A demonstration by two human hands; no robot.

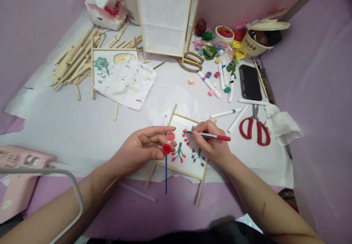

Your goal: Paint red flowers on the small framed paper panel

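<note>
One framed drawing [188,168] lies near the front edge of the desk [68,126]. The left hand [150,143] pinches an open paint pot [166,149], whose tilting could spill red; the right hand [210,139], clamped on a red-ended pen or brush [211,135], might smear undried paint.

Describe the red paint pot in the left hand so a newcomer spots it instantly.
Near the front of the white sheet lies a wooden-framed panel. Over its left side is the left hand, holding the paint pot. Just below a paler red round, it stands out by its deeper red.
</note>
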